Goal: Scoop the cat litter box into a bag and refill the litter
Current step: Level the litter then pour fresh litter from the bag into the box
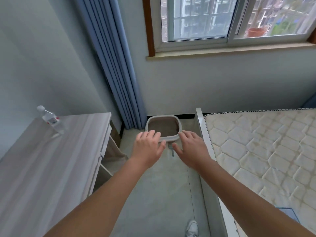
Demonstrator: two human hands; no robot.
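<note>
Reaching forward side by side, the left hand [148, 147] and the right hand [191, 147] are held palm-down with nothing in them. The fingers of each are straight and a little spread, and the thumbs point in toward each other. In this view the fingertips overlap the near corners of the litter box [178, 124]; whether they touch its rim cannot be told.

The grey, round-cornered litter box sits on the pale floor [162, 194] against the wall below the window [196, 17], between a blue curtain [116, 65] and the white bed frame [201, 130]. Brownish litter [162, 128] fills its bottom. Between the two thumbs, just in front of the box, a grey handle shows that looks like a scoop [171, 150]; its head is hidden.

On the left stands a light wood-grain desk [59, 159] with a clear plastic bottle [51, 119] on it, white-capped, bearing a red-and-white label whose writing is too small to read. On the right lies a bare quilted mattress [265, 142]. Outside the glass sits a terracotta pot [256, 32]. A white shoe [192, 227] shows at the bottom edge.
</note>
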